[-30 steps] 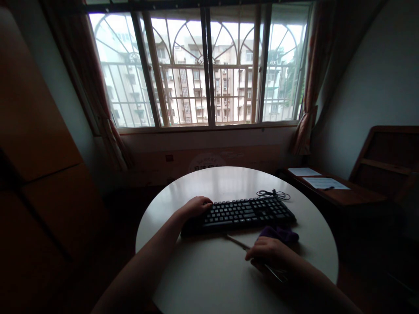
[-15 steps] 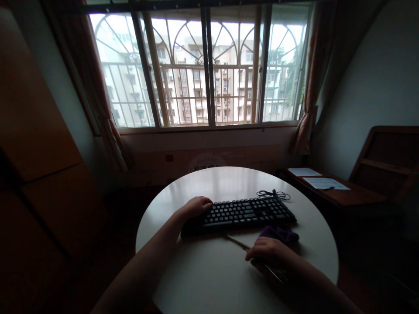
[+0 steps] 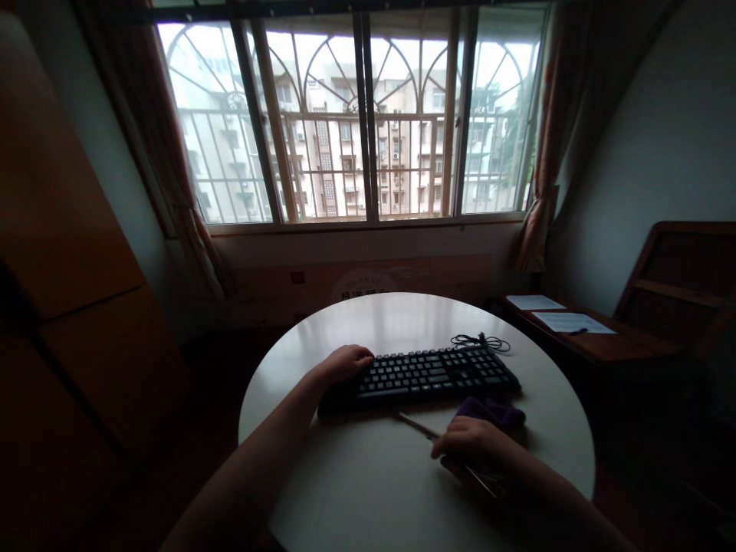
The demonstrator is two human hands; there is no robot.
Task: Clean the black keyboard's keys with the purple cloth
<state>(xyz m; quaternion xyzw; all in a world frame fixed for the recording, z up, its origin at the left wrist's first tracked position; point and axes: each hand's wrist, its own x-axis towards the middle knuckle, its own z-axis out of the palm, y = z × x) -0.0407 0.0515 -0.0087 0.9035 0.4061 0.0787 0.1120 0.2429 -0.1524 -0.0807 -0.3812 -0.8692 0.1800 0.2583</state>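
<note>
A black full-size keyboard (image 3: pixel 422 373) lies across the white round table. My left hand (image 3: pixel 345 363) is over its left end, fingers bent down together on the keys and the back edge. Low over the table in front of the keyboard, my right hand (image 3: pixel 468 441) is closed on a thin stick-like tool (image 3: pixel 417 425) with a dark tip, pointing left towards the keyboard's front edge. Thin metallic prongs (image 3: pixel 486 483) stick out below that hand; whether they belong to the same tool I cannot tell. Just behind the right hand lies a crumpled purple cloth (image 3: pixel 494 411).
The keyboard's bundled cable (image 3: pixel 480 341) lies behind its right end. The round table (image 3: pixel 345 491) has a curved rim. To the right, a brown wooden surface (image 3: pixel 638 349) carries papers (image 3: pixel 575 322) and a pen. A barred window (image 3: pixel 368 123) is ahead, a wooden cabinet (image 3: pixel 63 230) at left.
The tip of the stick-like tool has shifted very slightly left. Both hands, the keyboard and the cloth look the same.
</note>
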